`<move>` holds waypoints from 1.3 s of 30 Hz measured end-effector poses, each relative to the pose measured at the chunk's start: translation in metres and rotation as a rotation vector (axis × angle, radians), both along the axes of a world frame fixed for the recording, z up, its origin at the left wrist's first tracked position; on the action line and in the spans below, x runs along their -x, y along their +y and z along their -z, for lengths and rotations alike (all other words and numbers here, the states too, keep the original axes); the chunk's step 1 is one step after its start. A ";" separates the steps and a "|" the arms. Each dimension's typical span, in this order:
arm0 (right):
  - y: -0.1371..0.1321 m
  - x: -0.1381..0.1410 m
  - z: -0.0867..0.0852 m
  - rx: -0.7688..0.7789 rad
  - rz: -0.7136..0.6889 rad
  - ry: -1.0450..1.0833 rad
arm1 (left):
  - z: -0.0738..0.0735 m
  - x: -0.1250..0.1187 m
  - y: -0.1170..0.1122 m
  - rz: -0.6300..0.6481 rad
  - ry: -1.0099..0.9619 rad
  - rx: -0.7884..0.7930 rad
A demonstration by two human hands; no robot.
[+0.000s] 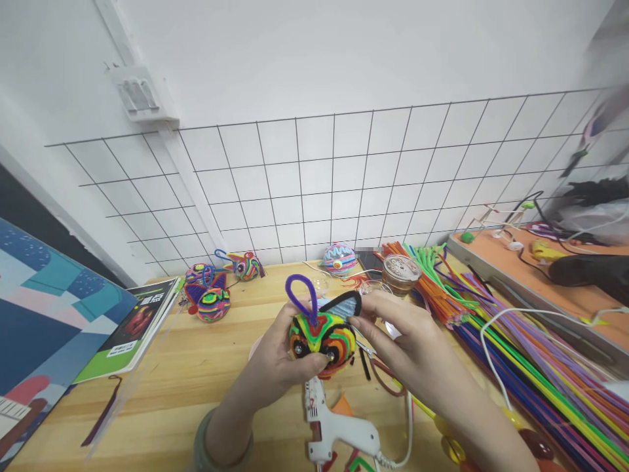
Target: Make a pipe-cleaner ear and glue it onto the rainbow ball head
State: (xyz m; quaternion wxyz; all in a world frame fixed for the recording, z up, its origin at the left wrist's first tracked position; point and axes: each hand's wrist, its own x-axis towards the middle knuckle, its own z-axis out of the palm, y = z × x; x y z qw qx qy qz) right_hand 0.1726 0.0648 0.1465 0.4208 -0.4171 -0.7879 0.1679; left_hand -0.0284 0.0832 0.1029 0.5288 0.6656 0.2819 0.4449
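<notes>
My left hand [268,367] is closed round a pipe-cleaner ornament [339,328], a ball in red, yellow, green, orange and black stripes with two shiny dark eyes. My left thumb lies across its front by one eye. A purple pipe-cleaner loop [314,307] stands up from its top. Between the thumb and fingers of my right hand [405,334] is a light-blue ear piece [346,307] edged in black, touching the top right of the ball. Whether it is fixed there I cannot tell. Below lies a white hot glue gun [344,427] on the wooden table [196,406].
Finished ornaments [211,305] sit at the back left, near a magazine [135,328]. Bundles of pipe cleaners [531,354] spread over the right side. A round clear container [400,272] stands at the back. The glue gun's white cord [411,426] curls rightward. A wire grid [314,183] covers the wall.
</notes>
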 end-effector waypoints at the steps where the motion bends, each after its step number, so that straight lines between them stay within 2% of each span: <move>1: 0.000 0.000 0.000 -0.002 -0.001 -0.001 | 0.000 0.000 0.000 -0.003 0.001 0.005; 39: 0.003 0.002 0.000 -0.035 0.013 -0.008 | 0.001 -0.002 0.000 -0.012 -0.010 -0.002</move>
